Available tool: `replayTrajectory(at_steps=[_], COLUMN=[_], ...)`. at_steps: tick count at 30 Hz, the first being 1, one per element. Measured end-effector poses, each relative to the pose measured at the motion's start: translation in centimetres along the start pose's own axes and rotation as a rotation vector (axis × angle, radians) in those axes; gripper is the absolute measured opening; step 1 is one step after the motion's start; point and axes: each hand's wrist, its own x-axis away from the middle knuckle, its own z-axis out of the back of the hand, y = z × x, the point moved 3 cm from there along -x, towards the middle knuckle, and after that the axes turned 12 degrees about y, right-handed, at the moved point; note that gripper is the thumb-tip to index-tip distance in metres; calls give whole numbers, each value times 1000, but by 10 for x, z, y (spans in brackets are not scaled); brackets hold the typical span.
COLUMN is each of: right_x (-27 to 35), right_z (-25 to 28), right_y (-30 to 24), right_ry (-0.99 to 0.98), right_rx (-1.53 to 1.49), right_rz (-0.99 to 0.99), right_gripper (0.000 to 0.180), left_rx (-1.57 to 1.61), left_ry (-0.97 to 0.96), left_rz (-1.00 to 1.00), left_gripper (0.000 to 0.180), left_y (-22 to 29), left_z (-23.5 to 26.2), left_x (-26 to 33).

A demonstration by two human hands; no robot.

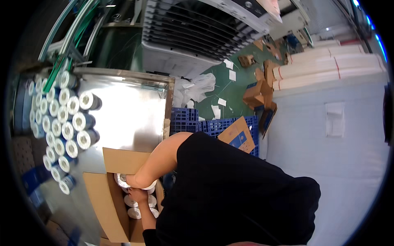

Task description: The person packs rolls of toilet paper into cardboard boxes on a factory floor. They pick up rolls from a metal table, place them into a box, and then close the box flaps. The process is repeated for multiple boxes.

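Observation:
An open cardboard box [107, 209] stands at the lower left, its flaps spread out. Inside are several white-ended rolls [134, 212]. My right hand [134, 181] reaches down into the box and closes on a shiny-ended roll [122, 179] near its far end; the arm and wrist hide part of that roll. Just below it, my left hand [138, 195] is also in the box, its bent fingers gripping the side of the same roll. Both hands are close together, and some fingertips are hidden.
A metal table [123, 117] bears many upright rolls [85, 139] with pale ends and blue sides on its left. Beyond it stands a large white machine with a black grille [197, 33]. Blue plastic pallets [184, 119], cardboard and paper scraps lie on the green floor.

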Motion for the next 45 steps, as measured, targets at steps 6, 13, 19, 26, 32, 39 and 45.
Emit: replayTrajectory(at_steps=[6,13,19,26,32,39,45], right_x=[3,14,65,19,-134,-232,-244], right_z=[25,14,130,276,276,294,285], right_y=[15,24,39,81,218,282,280], right_ry=[27,-127,-61,843,649,320,248], right_rx=[17,310,135,-750,159,385,437], right_rz=[-43,74,330,91,-198,-248,-218], right_gripper=[27,25,23,17,55,69,67], left_rx=[21,559,766,764,331,227,301], left_ry=[-53,-189,248,600,231,174,240], left_rz=[-74,-206,-66,421,417,555,608], left_gripper=[59,44,15,23,60,62,48], left_y=[38,51,40,-48,-114,-94,-102], left_z=[-12,42,218,203,128,82,66], left_x=[-43,-72,-100,-163,-286,-330,-337])
